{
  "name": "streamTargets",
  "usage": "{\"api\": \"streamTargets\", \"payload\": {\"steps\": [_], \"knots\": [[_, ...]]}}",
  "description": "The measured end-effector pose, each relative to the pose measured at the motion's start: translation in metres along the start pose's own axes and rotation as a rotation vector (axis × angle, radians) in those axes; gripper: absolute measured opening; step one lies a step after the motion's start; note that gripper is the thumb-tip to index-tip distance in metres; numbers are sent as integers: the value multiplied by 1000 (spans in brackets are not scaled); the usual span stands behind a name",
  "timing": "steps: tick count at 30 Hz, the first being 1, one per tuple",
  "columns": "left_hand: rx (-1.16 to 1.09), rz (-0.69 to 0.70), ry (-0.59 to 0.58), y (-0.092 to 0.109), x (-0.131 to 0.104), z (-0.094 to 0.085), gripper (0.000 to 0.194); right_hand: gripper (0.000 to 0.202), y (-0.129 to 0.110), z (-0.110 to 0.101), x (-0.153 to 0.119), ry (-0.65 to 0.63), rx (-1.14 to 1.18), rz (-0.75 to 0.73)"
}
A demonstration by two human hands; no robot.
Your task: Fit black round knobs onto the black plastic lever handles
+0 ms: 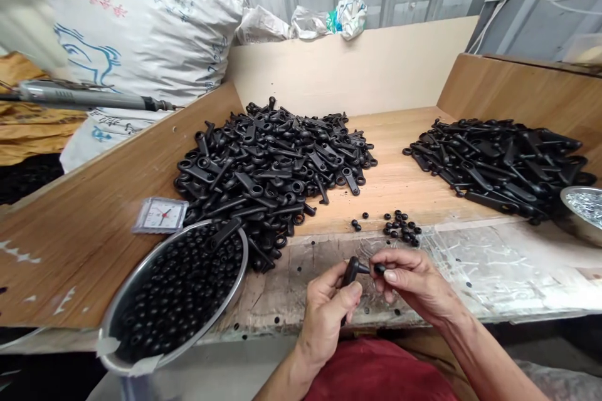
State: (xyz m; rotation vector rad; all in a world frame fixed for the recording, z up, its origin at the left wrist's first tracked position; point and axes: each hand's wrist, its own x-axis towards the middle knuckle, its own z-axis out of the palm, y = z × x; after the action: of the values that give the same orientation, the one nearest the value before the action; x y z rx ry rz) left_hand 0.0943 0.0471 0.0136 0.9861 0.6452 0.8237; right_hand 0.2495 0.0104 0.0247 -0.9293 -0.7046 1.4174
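Observation:
Above the table's front edge, my left hand [327, 313] is closed around a black plastic handle [351, 272] whose thin stem points right. My right hand [418, 282] pinches a small black bead [379, 269] between thumb and fingertips, close to the tip of that stem. Whether bead and stem touch, I cannot tell. Just beyond my hands lies a loose group of black beads [399, 225]. To the left, a metal bowl [242, 263] holds many more of the same beads. A large heap of black handles [282, 163] rises behind the bowl.
A second heap of black handles [503, 166] lies at the right, beside a metal bowl of small silvery parts [586, 203]. A small square clock [161, 215] sits by the left board. On the far left are a grey electric screwdriver [89, 97] and white sacks [141, 19].

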Motion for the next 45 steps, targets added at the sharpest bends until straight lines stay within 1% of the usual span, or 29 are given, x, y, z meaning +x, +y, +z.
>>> {"api": "streamTargets", "payload": {"steps": [4,8,10,14,16,17,19,23,28,31,35,38,41,45], "knots": [[74,38,3,-1,-2,-3,35,19,6,10,1,-23,82,43],[57,49,3,0,-4,-5,33,19,13,12,2,-32,76,49],[19,34,31,1,-4,-5,34,21,14,12,2,-19,9,13],[-90,-33,115,4,-1,-7,33,19,12,12,0,-21,-290,-62],[-123,-57,125,5,-1,-7,32,19,9,11,-1,-32,-368,-57],[-130,-64,124,5,-1,-8,31,20,8,10,-2,-36,-363,-40],[-136,-67,126,5,-2,-7,30,21,7,9,-1,-46,-288,1],[-95,-44,121,5,-6,-4,31,25,10,11,1,-64,-69,53],[45,29,85,-1,-8,-3,35,28,19,20,4,-70,123,106],[152,84,91,-4,-9,-4,34,26,25,24,5,-54,203,120],[293,185,80,-3,-10,-3,25,26,29,29,6,4,273,94],[422,262,116,-5,-10,-4,23,26,27,30,6,60,299,86],[548,306,149,-12,-10,-8,29,25,24,30,5,80,328,114],[628,340,139,-19,-10,-12,36,22,22,28,3,81,334,105]]}}
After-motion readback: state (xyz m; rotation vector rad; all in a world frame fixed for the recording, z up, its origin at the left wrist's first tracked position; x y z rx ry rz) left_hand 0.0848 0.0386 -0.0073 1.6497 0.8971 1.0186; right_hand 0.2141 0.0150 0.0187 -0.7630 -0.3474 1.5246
